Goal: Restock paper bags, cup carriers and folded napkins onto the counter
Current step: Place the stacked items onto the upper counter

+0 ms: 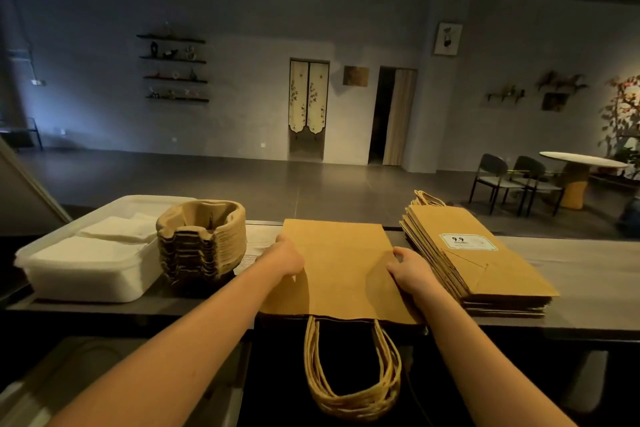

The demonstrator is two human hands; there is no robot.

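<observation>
A flat stack of brown paper bags (341,267) lies on the counter (588,274) in front of me, its twine handles (351,381) hanging over the near edge. My left hand (285,256) grips the stack's left side and my right hand (410,272) grips its right side. A second pile of paper bags (474,253), with a white label on top, sits just to the right. Left of my hands stands a stack of pulp cup carriers (202,239). At the far left, a white plastic tub (86,277) holds folded napkins (114,229).
Beyond the counter lies an open dark floor with doorways in the far wall. A round table (581,161) and chairs (495,177) stand at the right. A lower surface shows below the counter at bottom left.
</observation>
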